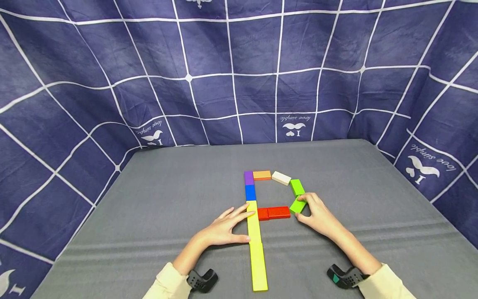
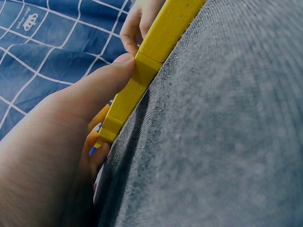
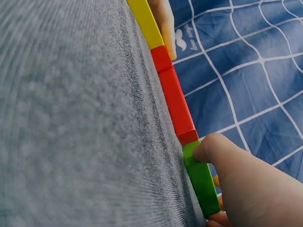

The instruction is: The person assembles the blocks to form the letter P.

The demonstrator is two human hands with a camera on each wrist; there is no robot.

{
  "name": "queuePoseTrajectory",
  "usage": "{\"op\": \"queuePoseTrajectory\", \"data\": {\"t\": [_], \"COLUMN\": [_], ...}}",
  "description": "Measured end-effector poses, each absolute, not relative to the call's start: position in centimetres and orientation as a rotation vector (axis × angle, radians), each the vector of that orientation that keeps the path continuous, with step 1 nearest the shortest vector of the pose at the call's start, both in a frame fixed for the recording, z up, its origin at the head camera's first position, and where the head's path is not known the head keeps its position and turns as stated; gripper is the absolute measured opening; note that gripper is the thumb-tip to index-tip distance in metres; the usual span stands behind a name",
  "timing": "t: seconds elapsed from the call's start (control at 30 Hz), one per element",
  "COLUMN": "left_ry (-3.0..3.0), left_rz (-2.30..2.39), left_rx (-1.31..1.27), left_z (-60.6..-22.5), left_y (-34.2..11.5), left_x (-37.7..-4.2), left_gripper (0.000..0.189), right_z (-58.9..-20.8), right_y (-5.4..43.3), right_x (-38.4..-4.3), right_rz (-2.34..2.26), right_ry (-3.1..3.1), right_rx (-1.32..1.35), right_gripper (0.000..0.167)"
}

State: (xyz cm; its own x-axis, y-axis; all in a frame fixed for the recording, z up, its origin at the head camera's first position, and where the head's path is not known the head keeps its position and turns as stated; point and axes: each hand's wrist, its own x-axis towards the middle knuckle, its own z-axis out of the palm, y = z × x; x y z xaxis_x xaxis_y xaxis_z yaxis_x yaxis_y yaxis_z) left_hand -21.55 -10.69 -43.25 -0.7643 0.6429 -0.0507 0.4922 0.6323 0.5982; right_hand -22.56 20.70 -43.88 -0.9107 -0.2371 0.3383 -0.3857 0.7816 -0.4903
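Observation:
My right hand [image 1: 320, 218] pinches a green block [image 1: 297, 206] between thumb and fingers; it lies slanted at the right end of a red block [image 1: 279, 212]. In the right wrist view, the thumb presses this green block [image 3: 200, 179] near the red one. Another green block [image 1: 297, 187] sits just above it. My left hand [image 1: 223, 228] lies with fingers spread, fingertips and thumb touching the left side and top of the yellow blocks [image 1: 254, 228]. Beyond them a blue block [image 1: 250, 192] and a purple block [image 1: 249, 178] continue the straight column.
An orange block [image 1: 262, 175] and a white block [image 1: 281, 178] curve from the purple block toward the greens. A shorter red piece [image 1: 263, 214] joins the yellow column. Grey cloth [image 1: 168, 187] covers the table; a blue checked curtain [image 1: 257, 95] stands behind and at the sides.

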Motion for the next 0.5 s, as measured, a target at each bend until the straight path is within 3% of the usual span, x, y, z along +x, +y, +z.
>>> {"op": "queuePoseTrajectory", "data": {"t": [0.5], "left_ry": [2.607], "left_rz": [0.846], "left_rx": [0.932], "left_z": [-43.63], "left_y": [-11.02], "left_x": [-21.44], "left_gripper": [0.067], "right_z": [-44.31], "right_y": [20.43], "right_x": [-22.69], "right_rz": [0.874], "right_ry": [-2.695], "right_rx": [0.536], "right_gripper": [0.035]}}
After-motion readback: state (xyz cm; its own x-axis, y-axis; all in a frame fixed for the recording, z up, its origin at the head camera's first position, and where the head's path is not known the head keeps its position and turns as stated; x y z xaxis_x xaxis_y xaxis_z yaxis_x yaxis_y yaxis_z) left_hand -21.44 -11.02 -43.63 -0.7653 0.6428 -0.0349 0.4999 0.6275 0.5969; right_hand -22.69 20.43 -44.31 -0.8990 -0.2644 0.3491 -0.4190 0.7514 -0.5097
